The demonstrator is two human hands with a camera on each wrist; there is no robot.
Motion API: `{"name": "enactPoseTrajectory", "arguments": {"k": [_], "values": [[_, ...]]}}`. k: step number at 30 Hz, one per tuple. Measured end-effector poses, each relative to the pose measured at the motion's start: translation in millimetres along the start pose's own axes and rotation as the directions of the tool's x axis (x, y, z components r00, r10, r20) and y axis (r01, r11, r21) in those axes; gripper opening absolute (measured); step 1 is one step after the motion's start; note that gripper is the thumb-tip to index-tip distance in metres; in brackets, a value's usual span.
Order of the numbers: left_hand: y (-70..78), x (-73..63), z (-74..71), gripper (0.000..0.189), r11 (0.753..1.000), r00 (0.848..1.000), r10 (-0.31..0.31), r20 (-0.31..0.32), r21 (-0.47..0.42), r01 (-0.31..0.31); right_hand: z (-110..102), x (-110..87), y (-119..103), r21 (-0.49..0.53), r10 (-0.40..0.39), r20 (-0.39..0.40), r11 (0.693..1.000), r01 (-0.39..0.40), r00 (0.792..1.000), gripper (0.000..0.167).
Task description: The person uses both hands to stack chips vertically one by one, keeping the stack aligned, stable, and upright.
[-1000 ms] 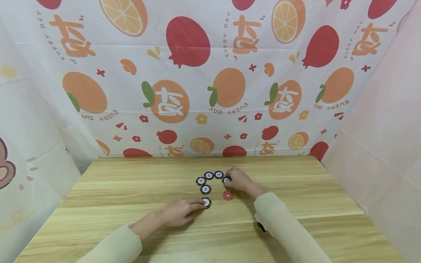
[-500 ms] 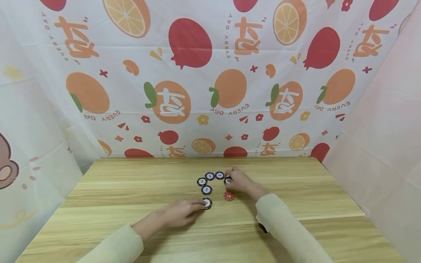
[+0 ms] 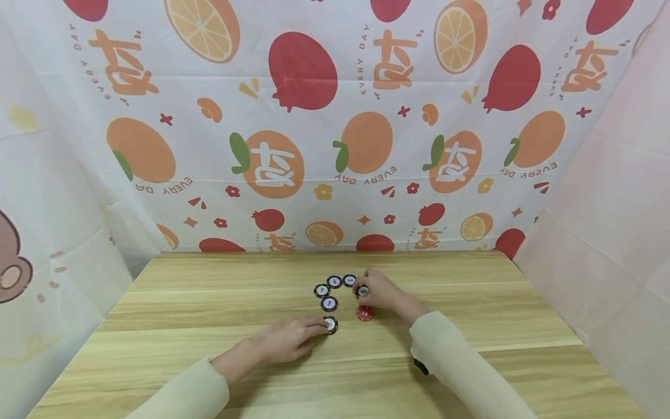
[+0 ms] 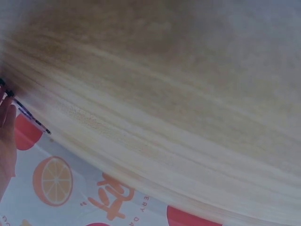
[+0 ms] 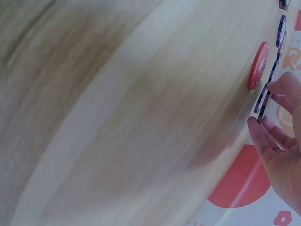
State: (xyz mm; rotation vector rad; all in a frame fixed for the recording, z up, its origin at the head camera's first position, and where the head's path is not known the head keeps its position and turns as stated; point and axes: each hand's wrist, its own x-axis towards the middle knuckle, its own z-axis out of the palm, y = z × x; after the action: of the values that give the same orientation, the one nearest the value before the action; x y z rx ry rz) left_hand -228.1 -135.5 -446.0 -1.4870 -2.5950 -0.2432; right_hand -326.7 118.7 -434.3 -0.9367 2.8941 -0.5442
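Black chip (image 3: 363,291) now nearer red chip (image 3: 364,314)

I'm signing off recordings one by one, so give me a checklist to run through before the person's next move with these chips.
1. Left hand touching the near black chip: ok.
2. Right hand gripping a black chip at its fingertips: ok.
3. Red chip lying flat on the table, 10 facing up: ok.
4. Four other black chips free of fingers: ok.
5. Right hand's chip resting fully on the table: cannot tell; fingers partly hide it.
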Motion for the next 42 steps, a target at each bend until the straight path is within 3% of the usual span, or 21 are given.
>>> {"name": "enactPoseTrajectory", "arguments": {"k": [10, 22, 31, 35, 42], "values": [[-0.8, -2.5, 1.0, 0.032, 0.997, 0.991, 0.079, -0.105, 0.015, -0.078, -4, -3.5, -14, -0.036, -0.071, 0.003, 0.997, 0.071, 0.997, 0.027], [0.4, -2.4, 0.3, 0.034, 0.999, 0.997, 0.035, -0.074, -0.01, -0.036, 4, -6.6, -36, -0.025, -0.195, 0.008, 0.981, 0.195, 0.981, 0.026], [-1.0, -3.5, 1.1, 0.033, 0.997, 0.993, 0.073, -0.096, 0.018, -0.071, 10, -6.6, -56, -0.031, -0.256, 0.062, 0.966, 0.258, 0.965, 0.028], [-2.9, -3.9, 1.6, 0.03, 0.995, 0.985, 0.1, -0.141, 0.016, -0.098, 11, -7.7, -64, -0.014, -0.268, 0.086, 0.963, 0.27, 0.96, 0.027], [-5.7, -4.0, -1.2, 0.026, 0.988, 0.957, 0.152, -0.247, 0.046, -0.145, 18, -9.5, -68, -0.003, -0.314, 0.075, 0.949, 0.315, 0.946, 0.028]]}}
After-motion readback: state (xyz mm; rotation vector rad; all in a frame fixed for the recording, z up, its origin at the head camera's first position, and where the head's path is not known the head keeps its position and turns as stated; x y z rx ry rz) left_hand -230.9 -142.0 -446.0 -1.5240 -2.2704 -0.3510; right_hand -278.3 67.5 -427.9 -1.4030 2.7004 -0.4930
